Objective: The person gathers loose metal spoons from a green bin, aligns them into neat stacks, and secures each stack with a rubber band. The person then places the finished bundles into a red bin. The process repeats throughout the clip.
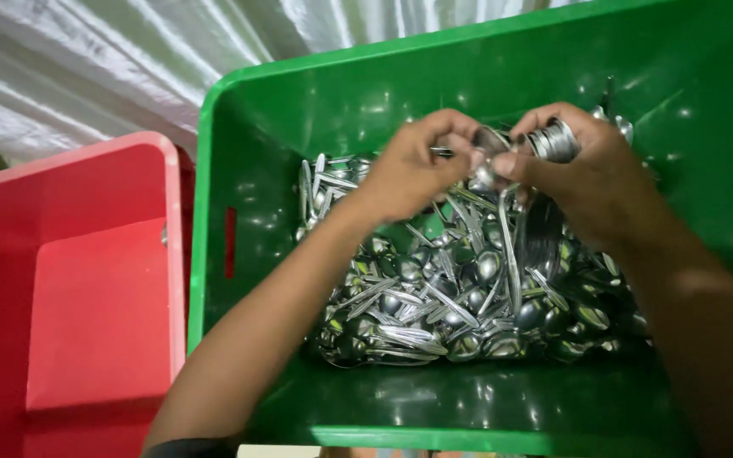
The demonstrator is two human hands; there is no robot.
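While both your hands were raised over the green crate [282, 110], the contents stood as follows.

Left hand [413, 165]: at about 12 o'clock over the pile, fingers curled shut, tips pinched on a single spoon [487, 142] by its bowl end.

Right hand [583, 170]: at about 1 o'clock, just beside the left, fingertips touching the same spoon. Your fingers were closed around a bundle of spoons [556, 140], stacked bowl on bowl, with the handles hanging down toward the heap.

Loose spoons [460, 297]: one large heap of steel spoons, lying every which way, filling the floor of the green crate from the centre to 3 o'clock. The held spoon sat directly above the heap's far edge.

Red crate [86, 280]: at 9 o'clock, side by side with the green crate, walls nearly touching.

Silver sheet [86, 59]: crinkled, shiny, spread behind both crates from 10 to 12 o'clock.
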